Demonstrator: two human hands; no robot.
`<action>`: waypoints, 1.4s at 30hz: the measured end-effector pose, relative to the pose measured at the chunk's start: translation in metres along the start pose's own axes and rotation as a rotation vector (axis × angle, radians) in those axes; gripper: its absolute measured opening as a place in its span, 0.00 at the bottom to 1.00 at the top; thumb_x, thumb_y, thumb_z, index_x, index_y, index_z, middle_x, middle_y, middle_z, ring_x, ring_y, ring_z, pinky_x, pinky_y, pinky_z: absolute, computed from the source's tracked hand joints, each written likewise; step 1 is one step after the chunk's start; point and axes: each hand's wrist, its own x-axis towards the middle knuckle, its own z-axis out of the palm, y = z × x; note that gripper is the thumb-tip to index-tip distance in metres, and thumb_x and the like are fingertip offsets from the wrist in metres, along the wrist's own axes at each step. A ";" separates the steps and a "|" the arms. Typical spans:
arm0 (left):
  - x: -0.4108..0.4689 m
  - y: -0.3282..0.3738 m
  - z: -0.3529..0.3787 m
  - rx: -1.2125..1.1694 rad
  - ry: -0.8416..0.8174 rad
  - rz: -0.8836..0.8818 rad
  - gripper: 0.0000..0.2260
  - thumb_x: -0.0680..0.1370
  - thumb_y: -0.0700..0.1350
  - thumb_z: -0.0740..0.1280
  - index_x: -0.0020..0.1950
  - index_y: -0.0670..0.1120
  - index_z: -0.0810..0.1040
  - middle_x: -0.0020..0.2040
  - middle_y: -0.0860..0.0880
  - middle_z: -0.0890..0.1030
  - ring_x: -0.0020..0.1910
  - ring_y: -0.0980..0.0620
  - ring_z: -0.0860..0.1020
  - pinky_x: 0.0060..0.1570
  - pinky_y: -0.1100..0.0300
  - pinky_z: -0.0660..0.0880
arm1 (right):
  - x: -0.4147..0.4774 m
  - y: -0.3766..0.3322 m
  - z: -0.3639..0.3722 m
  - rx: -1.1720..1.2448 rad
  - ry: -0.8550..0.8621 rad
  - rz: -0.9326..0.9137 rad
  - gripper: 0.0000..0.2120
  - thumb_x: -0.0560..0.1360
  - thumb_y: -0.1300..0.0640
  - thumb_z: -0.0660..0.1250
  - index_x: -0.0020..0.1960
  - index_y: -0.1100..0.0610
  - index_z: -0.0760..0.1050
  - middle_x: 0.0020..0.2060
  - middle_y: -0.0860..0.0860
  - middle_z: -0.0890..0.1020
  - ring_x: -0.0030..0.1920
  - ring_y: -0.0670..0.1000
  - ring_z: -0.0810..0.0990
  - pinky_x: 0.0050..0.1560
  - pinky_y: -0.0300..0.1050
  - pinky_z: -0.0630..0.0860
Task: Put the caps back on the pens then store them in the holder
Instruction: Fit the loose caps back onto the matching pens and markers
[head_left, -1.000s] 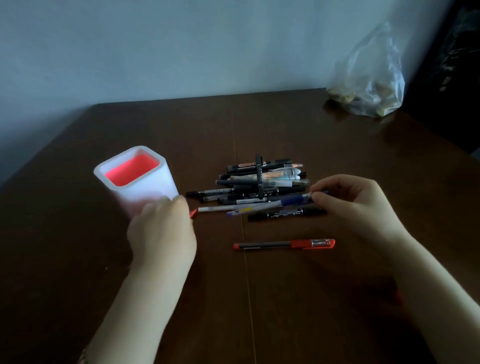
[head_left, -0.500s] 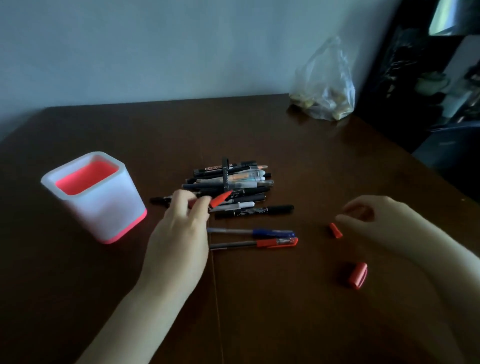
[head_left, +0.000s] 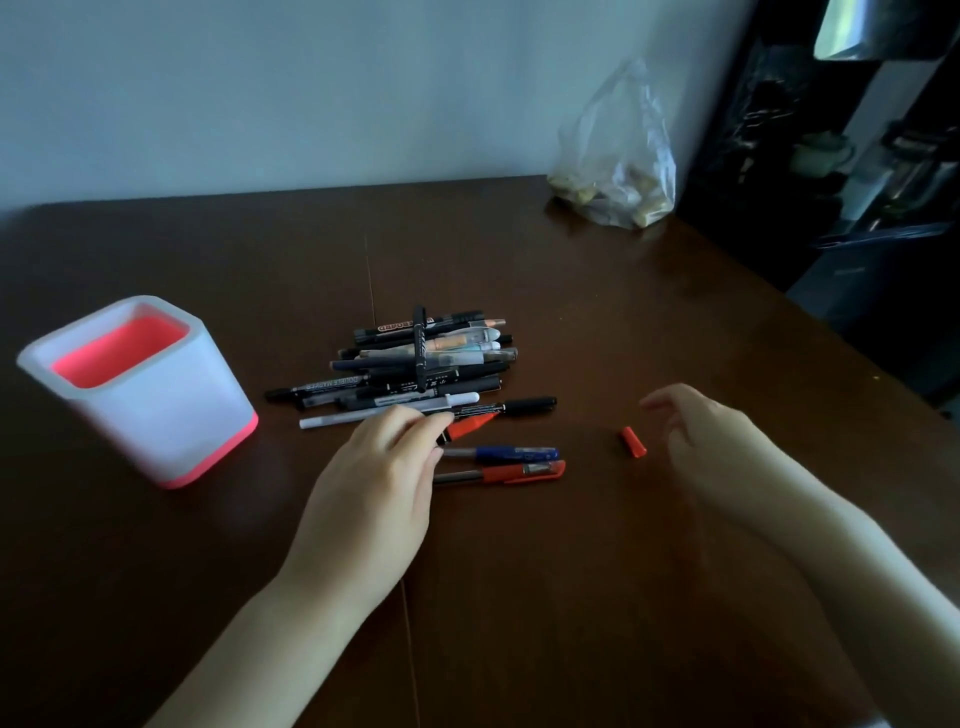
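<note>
Left hand pinches red-tipped marker at pile's near edge; right hand loosely open, empty (blurred), just right of small red plastic cap. Marker lies left-right, cap nearer right hand.

This looks like a room in a home. A dark brown wooden surface stands against a plain pale wall. A clear plastic bag holding small pale lumps sits at its far corner. To the right, dim dark shelving carries household items, among them what may be a small pale teapot
</note>
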 end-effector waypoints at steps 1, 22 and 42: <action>0.000 -0.001 -0.001 -0.015 -0.018 -0.010 0.13 0.73 0.35 0.67 0.58 0.38 0.77 0.48 0.44 0.80 0.47 0.45 0.79 0.45 0.60 0.72 | 0.005 -0.002 0.003 -0.058 0.001 0.012 0.14 0.78 0.60 0.53 0.63 0.56 0.67 0.49 0.55 0.76 0.40 0.52 0.78 0.37 0.44 0.75; 0.024 -0.014 -0.027 -1.820 0.432 -0.818 0.01 0.71 0.41 0.62 0.41 0.47 0.71 0.48 0.46 0.84 0.50 0.45 0.82 0.40 0.54 0.80 | 0.013 -0.090 0.035 1.150 0.061 -0.233 0.09 0.69 0.54 0.68 0.48 0.53 0.80 0.28 0.46 0.81 0.27 0.40 0.73 0.25 0.31 0.69; 0.017 -0.002 -0.013 -1.745 0.374 -0.778 0.03 0.72 0.41 0.61 0.44 0.47 0.71 0.47 0.44 0.84 0.50 0.42 0.81 0.42 0.56 0.80 | -0.001 -0.090 0.056 1.092 -0.024 -0.389 0.09 0.61 0.53 0.70 0.41 0.50 0.82 0.37 0.46 0.86 0.38 0.43 0.83 0.37 0.33 0.78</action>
